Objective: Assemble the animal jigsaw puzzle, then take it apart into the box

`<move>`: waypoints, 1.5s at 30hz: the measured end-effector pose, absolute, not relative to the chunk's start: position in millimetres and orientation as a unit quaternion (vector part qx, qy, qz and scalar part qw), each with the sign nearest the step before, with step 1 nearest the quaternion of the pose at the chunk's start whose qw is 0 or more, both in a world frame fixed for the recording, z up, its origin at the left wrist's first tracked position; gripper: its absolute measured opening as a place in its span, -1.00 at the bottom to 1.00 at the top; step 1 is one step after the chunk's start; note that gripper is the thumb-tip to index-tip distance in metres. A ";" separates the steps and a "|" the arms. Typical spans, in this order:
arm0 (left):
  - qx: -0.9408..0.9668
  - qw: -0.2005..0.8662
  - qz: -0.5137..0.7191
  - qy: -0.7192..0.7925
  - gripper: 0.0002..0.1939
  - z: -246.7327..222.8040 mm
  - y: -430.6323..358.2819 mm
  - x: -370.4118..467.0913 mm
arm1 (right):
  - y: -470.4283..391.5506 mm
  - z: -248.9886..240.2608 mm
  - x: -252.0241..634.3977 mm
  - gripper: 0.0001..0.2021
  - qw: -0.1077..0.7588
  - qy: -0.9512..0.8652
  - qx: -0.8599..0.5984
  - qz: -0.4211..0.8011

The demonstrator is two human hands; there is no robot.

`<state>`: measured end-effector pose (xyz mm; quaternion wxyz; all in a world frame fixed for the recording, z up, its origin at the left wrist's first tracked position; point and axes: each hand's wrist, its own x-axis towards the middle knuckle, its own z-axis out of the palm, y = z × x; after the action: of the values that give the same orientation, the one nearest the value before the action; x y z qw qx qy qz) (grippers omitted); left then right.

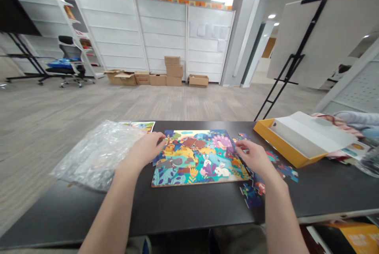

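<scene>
A colourful jigsaw puzzle [192, 163] with animals lies flat on the black table, mostly joined into a rectangle. At its upper left edge is my left hand [149, 147], fingers stretched forward and fingertips against or just over the border. My right hand [253, 157] reaches to the opposite edge, thumb and forefinger slightly apart beside the purple peacock. No separate piece shows in either hand. Loose puzzle pieces [251, 195] lie below and around my right wrist, and several more pieces [288, 172] are farther right. My right hand and forearm hide part of these.
A crumpled clear plastic bag [97, 155] covers the table's left side, beside a printed sheet [142, 126]. An open yellow box [284, 145] with a white lid stands at the right, near folded cloth [340, 123]. Cardboard boxes [173, 73] stand along the far wall.
</scene>
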<state>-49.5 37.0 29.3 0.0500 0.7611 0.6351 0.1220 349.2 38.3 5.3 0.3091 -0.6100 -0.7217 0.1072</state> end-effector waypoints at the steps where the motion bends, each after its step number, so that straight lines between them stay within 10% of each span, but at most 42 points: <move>1: 0.770 0.048 0.124 0.624 -0.64 30.3 36.7 -41.6 | 37.5 4.9 347.1 -0.81 0.304 -0.722 -0.612 0.102; 45: 0.755 0.024 0.127 0.643 -0.69 28.1 45.0 16.8 | 35.9 4.6 296.7 -0.79 0.347 -0.760 -0.533 0.135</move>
<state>16.8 45.0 28.1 0.0239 0.7549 0.6429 0.1275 296.7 35.9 4.6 0.3468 -0.5327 -0.7600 0.1354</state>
